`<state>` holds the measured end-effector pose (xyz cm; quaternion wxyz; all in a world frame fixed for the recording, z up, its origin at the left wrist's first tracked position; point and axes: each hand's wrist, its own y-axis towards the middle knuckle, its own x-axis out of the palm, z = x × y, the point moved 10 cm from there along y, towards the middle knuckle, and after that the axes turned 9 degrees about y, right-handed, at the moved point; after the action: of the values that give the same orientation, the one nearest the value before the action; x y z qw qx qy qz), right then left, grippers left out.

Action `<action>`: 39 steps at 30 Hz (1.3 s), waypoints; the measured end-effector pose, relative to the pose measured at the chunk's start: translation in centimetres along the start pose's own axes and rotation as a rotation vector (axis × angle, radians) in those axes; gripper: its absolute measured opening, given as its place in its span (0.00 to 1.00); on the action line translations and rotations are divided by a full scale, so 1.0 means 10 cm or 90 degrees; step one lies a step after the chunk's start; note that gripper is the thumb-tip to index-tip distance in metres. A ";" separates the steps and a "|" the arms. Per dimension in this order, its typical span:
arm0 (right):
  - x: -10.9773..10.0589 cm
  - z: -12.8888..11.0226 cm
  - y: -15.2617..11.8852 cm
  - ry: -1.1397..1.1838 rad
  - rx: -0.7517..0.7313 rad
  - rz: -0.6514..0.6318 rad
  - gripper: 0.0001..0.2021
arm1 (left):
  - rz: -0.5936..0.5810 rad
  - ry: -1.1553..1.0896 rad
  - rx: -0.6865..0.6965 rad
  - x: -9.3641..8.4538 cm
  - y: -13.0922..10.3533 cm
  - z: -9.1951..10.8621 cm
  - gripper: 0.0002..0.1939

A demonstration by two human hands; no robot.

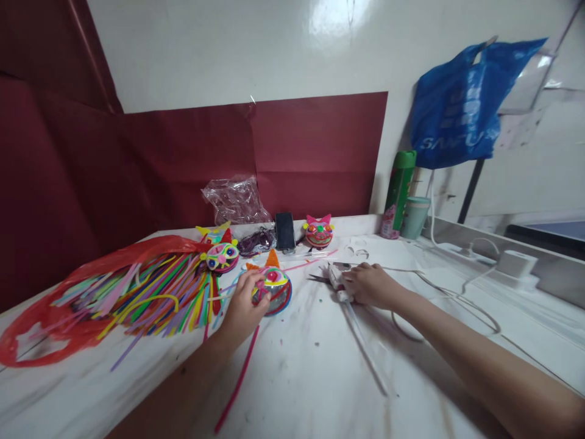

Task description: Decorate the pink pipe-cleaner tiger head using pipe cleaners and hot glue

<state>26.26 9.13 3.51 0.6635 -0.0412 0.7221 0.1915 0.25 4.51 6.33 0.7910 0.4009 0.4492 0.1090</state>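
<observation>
My left hand (245, 299) is closed at the left side of a round animal-face craft (278, 291), its fingertips pressed over a pink part of the face. The craft has orange felt ears, a pink eye and a blue and red rim. My right hand (368, 285) is wrapped around the handle of a white hot glue gun (337, 281), which lies on the table with a long glue stick (365, 350) coming out of its back. Dark scissors blades (319, 278) show just left of the gun. A pink pipe cleaner (237, 384) lies in front of my left hand.
Colourful pipe cleaners (150, 292) spill from a red plastic bag (137, 249) at left. Behind are two finished-looking faces, one yellow-eared (222, 256) and one pink (319, 231), plus a phone (285, 231). A green spray can (398, 195), cup (415, 217) and cables (450, 296) are at right.
</observation>
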 end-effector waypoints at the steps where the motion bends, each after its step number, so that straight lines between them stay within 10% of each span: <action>1: -0.09 -0.06 -0.01 0.030 -0.005 0.019 0.17 | 0.000 -0.001 0.004 0.00 0.00 0.01 0.14; 5: -0.28 -0.39 0.01 0.271 -0.033 0.117 0.16 | 0.013 -0.003 0.024 -0.01 0.00 0.07 0.15; 16: 0.18 -1.16 0.40 0.822 -0.068 0.034 0.23 | 0.015 -0.012 0.024 -0.01 -0.01 0.05 0.16; 39: 0.15 -1.21 0.29 0.803 -0.090 0.046 0.22 | 0.009 -0.002 0.015 0.02 0.00 0.12 0.16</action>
<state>13.79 8.05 3.27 0.0992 -0.1655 0.9607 0.1994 1.32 3.99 6.57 0.7861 0.4137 0.4461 0.1087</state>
